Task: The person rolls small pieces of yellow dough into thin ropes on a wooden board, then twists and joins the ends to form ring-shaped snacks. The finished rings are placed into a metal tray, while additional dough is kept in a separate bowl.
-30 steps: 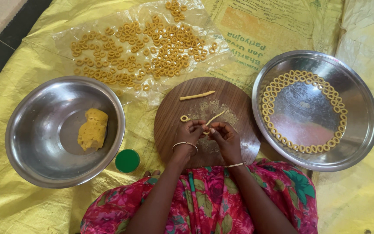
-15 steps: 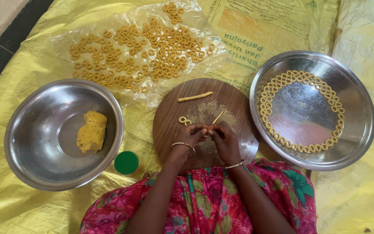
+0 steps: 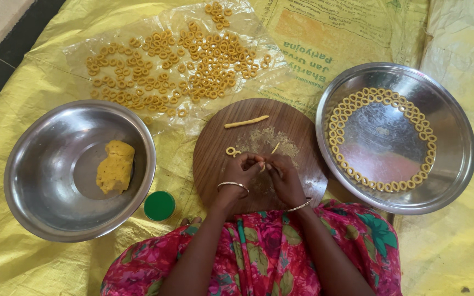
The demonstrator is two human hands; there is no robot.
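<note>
Pinching a thin dough strip (image 3: 263, 167) between both hands, left hand (image 3: 242, 171) and right hand (image 3: 283, 178) together, you work over the wooden board (image 3: 297, 126), finished ring (image 3: 230, 151) just left.

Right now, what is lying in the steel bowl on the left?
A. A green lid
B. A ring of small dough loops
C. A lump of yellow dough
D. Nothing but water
C: a lump of yellow dough sits alone inside the steel bowl; the green lid lies outside it.
</note>
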